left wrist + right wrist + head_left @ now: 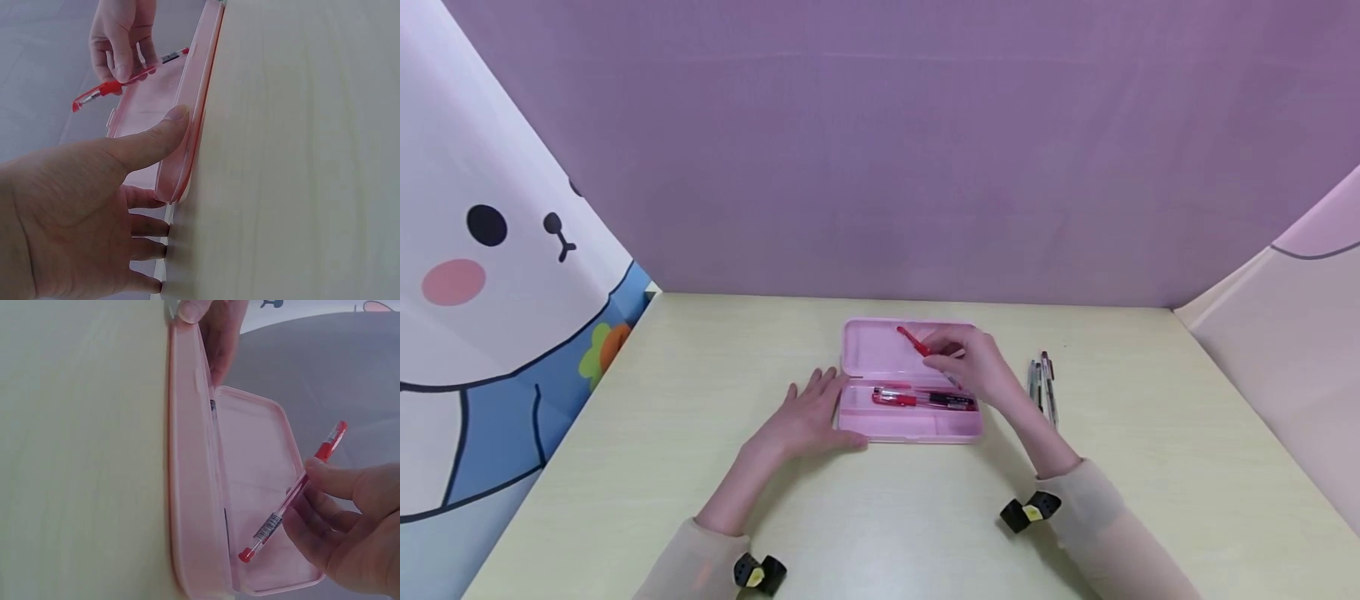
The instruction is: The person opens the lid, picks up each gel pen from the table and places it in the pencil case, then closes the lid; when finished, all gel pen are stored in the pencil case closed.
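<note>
A pink pencil case point(887, 427) lies open on the table, its lid point(872, 346) folded back to the far side. Inside its tray are several pens point(917, 400) with red and black parts. My right hand point(970, 362) pinches a clear-barrelled red gel pen point(292, 499) between thumb and fingers, holding it tilted above the case. At the case's left end, my left hand point(808, 417) rests with fingers spread; its thumb point(159, 140) touches the front wall and the other fingers extend along the end.
Several more pens point(1042, 383) lie on the pale wooden table point(895, 517) to the right of the case, partly behind my right forearm. A purple partition point(880, 167) rises along the table's far edge. Printed cloth point(512, 333) hangs at the left.
</note>
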`<state>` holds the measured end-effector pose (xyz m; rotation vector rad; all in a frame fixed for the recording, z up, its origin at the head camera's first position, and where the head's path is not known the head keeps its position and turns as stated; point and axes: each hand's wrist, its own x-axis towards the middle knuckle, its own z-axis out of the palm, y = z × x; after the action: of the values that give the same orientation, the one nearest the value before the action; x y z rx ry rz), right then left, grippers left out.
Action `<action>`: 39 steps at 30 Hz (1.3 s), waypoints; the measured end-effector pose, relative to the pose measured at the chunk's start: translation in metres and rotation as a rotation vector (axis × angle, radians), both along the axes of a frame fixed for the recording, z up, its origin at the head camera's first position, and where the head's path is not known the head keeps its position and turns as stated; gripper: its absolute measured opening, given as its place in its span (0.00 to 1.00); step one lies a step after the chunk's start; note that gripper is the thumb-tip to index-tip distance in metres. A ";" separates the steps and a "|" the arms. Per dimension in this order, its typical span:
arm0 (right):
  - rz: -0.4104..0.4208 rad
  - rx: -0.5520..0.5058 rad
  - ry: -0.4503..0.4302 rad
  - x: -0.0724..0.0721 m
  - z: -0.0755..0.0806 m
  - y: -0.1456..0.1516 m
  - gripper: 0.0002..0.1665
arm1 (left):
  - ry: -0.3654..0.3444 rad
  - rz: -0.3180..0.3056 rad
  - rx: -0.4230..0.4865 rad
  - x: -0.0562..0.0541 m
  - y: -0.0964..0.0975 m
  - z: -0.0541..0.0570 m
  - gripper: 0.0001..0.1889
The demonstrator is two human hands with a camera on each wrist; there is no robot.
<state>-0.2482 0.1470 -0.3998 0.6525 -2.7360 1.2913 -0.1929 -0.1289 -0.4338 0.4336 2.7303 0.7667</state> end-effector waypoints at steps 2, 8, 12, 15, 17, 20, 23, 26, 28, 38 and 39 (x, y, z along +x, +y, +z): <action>0.047 0.040 0.034 0.000 -0.002 -0.002 0.12 | -0.001 0.000 0.000 0.000 0.000 0.000 0.55; 0.118 0.197 0.097 0.005 -0.008 -0.007 0.14 | -0.008 0.005 -0.007 0.000 0.000 -0.002 0.55; 0.124 0.268 0.119 0.007 -0.010 -0.008 0.15 | -0.010 0.007 -0.007 -0.001 0.001 -0.001 0.56; 0.122 0.316 0.141 0.008 -0.012 -0.009 0.16 | -0.009 0.007 -0.004 -0.001 0.000 -0.001 0.56; 0.113 0.343 0.155 0.008 -0.014 -0.009 0.16 | -0.009 0.007 -0.005 0.000 0.000 0.000 0.56; 0.103 0.358 0.170 0.008 -0.016 -0.009 0.15 | -0.011 0.009 -0.007 0.000 0.001 0.000 0.56; 0.100 0.355 0.177 0.008 -0.017 -0.009 0.15 | -0.014 0.010 -0.010 0.000 0.001 -0.001 0.57; 0.097 0.347 0.178 0.008 -0.016 -0.008 0.15 | -0.016 0.010 -0.009 -0.001 0.001 -0.002 0.57; 0.093 0.344 0.175 0.008 -0.016 -0.008 0.15 | -0.016 0.011 -0.010 -0.001 0.001 -0.002 0.57; 0.054 0.330 0.124 0.009 -0.007 0.004 0.13 | -0.016 0.014 -0.010 -0.001 0.000 -0.001 0.57; 0.044 0.319 0.119 0.009 -0.005 0.007 0.13 | -0.016 0.014 -0.009 0.000 0.000 -0.001 0.57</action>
<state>-0.2394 0.1536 -0.4052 0.7859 -2.8654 0.7970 -0.1933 -0.1287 -0.4347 0.4056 2.7233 0.7579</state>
